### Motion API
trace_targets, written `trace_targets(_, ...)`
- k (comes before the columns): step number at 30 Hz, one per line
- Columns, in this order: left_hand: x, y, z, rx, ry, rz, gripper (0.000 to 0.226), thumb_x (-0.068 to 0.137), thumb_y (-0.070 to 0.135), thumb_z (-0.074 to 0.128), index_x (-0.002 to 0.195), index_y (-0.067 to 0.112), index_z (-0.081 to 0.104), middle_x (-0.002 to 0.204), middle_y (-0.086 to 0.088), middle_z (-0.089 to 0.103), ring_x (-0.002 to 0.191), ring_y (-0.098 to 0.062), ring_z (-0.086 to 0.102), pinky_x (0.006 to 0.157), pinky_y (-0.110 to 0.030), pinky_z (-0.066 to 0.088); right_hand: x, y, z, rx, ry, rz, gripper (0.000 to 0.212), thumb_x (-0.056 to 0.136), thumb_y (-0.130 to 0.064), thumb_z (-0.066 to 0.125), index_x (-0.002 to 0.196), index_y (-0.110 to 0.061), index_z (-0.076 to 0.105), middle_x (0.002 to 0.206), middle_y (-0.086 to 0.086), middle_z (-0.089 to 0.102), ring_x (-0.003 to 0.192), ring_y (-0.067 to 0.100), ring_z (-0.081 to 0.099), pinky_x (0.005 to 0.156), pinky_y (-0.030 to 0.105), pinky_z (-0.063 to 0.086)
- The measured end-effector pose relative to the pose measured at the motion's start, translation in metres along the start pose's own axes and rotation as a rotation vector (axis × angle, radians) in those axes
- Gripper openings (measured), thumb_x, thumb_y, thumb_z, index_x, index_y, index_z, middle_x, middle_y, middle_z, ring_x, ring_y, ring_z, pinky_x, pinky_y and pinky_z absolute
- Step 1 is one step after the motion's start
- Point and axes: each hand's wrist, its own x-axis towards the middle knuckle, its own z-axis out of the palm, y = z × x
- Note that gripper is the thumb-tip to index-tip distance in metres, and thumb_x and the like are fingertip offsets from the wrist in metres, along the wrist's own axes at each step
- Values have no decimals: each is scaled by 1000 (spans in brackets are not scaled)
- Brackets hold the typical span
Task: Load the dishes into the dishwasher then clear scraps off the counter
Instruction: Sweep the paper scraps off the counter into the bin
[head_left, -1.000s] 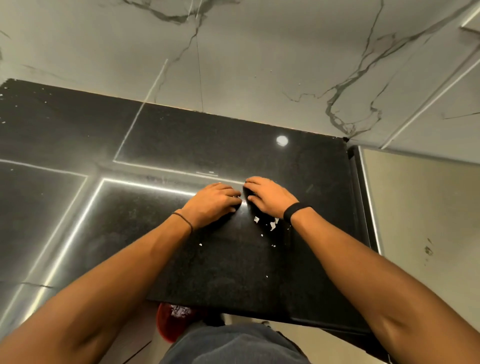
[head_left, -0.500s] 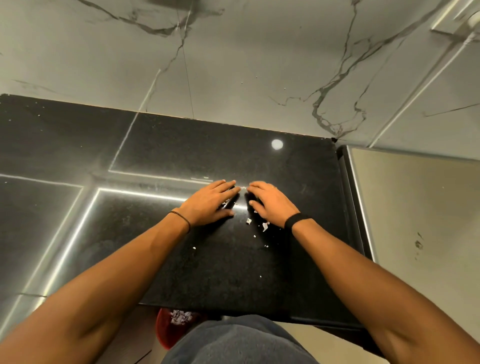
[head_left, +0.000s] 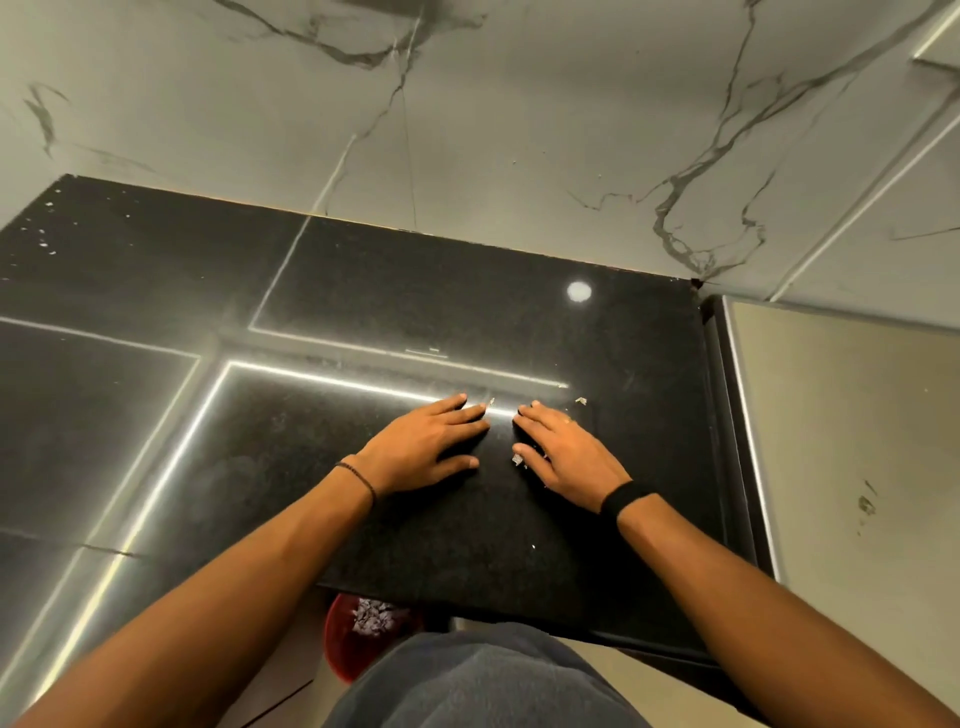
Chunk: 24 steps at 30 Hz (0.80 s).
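Near the right end of the counter (head_left: 415, 525), mid-depth, both hands lie palm down on the stone. The left hand (head_left: 421, 449) is flat with its fingers straight and close together, thumb out toward the front edge, holding nothing. The right hand (head_left: 566, 457) is the same, flat with fingers extended, and its fingertips angle in toward the left hand's, with a narrow gap between them.

The scraps (head_left: 517, 459) are small, pale, ragged flakes. One sits just beside the right thumb, one (head_left: 581, 400) is just past the right hand toward the back, and a sliver (head_left: 492, 402) lies between the fingertips. More white specks (head_left: 44, 239) are scattered at the far left back corner.

The counter is glossy black speckled stone with bright strip-light reflections and a round light spot (head_left: 578, 291). The wall (head_left: 519, 130) is pale marble-look tile with grey veining.

A thin dark cord bracelet (head_left: 358, 475) is on the left wrist and a wide black band (head_left: 626, 496) on the right. Below the front edge is a round red bin (head_left: 343, 644) with pale crumpled bits inside. A matte beige panel (head_left: 831, 441) stands off the right edge. A grey fabric garment (head_left: 483, 680) fills the bottom of the view.
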Motion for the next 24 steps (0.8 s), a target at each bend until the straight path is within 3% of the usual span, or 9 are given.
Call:
trace_targets(3, -13, -3, -3, -18, -26, -18, 73, 95, 60, 51, 156, 25, 32, 163, -1, 29, 151, -22, 24, 122, -40, 26, 8, -10, -3, 66, 97, 60, 47, 98, -44, 54, 133, -12, 57, 135, 4, 57, 129, 23, 50, 109, 31, 35)
trace_targets(7, -45, -19, -9, -47, -79, -106, 96, 81, 78, 49, 159, 36, 13, 167, 3, 11, 154, -16, 7, 125, -34, 13, 2, -18, 6, 63, 73, 87, 72, 85, -60, 64, 140, -16, 51, 143, 5, 50, 135, 24, 41, 114, 40, 35)
trace_targets(11, -59, -28, -4, -65, -20, -194, 88, 89, 65, 56, 159, 34, 15, 167, 0, 12, 155, -20, 7, 125, -40, 17, 0, -12, 12, 64, 163, 79, 44, 93, -40, 64, 128, -13, 60, 134, 4, 55, 126, 26, 49, 105, 41, 44)
trace_targets(15, -46, -35, -4, -53, -9, -185, 86, 86, 71, 49, 158, 35, 20, 166, -1, 15, 154, -22, 9, 125, -41, 18, 6, 3, 2, 92, 262, 78, 14, 93, -15, 64, 105, -12, 69, 111, 3, 63, 105, 26, 56, 96, 37, 44)
trace_targets(18, -29, -46, -11, -30, -15, -148, 88, 82, 77, 46, 157, 37, 22, 165, -4, 22, 153, -25, 15, 123, -46, 24, 6, 15, -9, 77, 259, 131, 13, 92, -9, 63, 103, -13, 70, 108, 1, 64, 101, 23, 52, 94, 35, 43)
trace_targets(22, -3, -61, -22, 45, -97, -32, 98, 75, 88, 44, 157, 39, 21, 166, -5, 19, 154, -25, 12, 124, -40, 15, 7, 35, -25, 69, 313, 223, 16, 94, -16, 62, 109, -14, 68, 112, -1, 64, 106, 24, 53, 96, 28, 38)
trace_targets(24, 7, -67, -24, 84, -125, 27, 100, 74, 89, 47, 157, 40, 19, 166, -5, 16, 154, -25, 10, 124, -38, 10, 12, 44, -30, 78, 288, 294, 26, 96, -20, 61, 121, -13, 65, 124, 2, 62, 119, 25, 51, 104, 30, 37)
